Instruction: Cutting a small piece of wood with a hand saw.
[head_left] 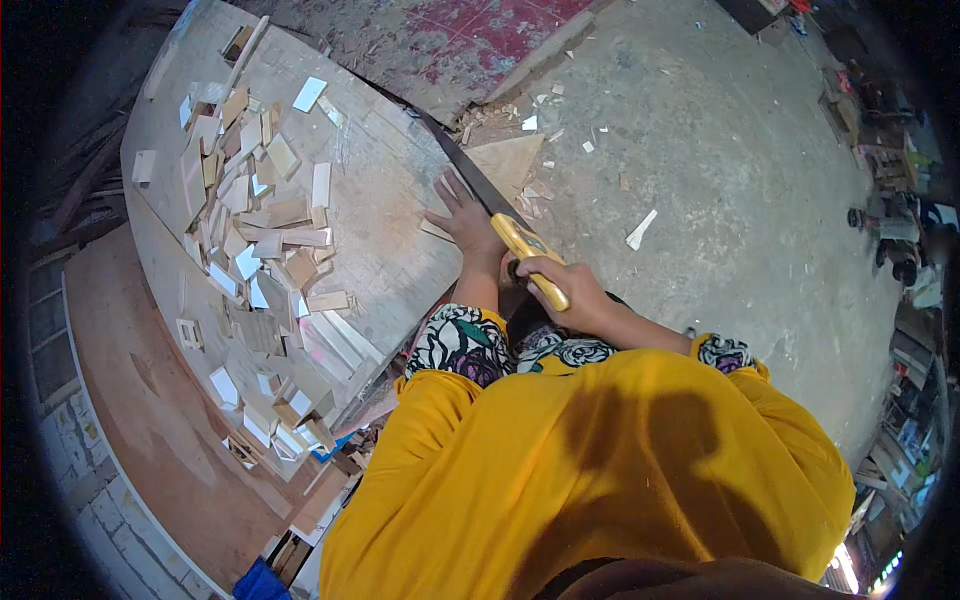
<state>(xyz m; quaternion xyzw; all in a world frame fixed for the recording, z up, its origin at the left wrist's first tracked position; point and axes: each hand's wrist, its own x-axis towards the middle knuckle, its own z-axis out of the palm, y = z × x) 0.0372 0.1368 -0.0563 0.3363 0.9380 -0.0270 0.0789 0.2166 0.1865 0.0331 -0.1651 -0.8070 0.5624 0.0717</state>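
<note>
My right hand point(570, 290) is wrapped round the yellow handle of a handsaw point(518, 237). The saw's long dark blade slants up and left along the edge of the wooden worktable point(385, 165). My left hand point(467, 222) lies flat near that edge with its fingers spread, beside the blade. A small strip of wood point(436, 230) shows partly from under this hand; the rest of it is hidden. Left of my hands, many offcuts of wood point(285, 212) are heaped on the tabletop, some with white faces.
A pale triangular board point(507, 160) lies on the concrete floor point(720, 200) beyond the blade, among wood scraps. A white splinter-shaped scrap point(641, 230) lies farther right. A brown board point(150, 370) extends at the left. Clutter point(905, 220) lines the right side.
</note>
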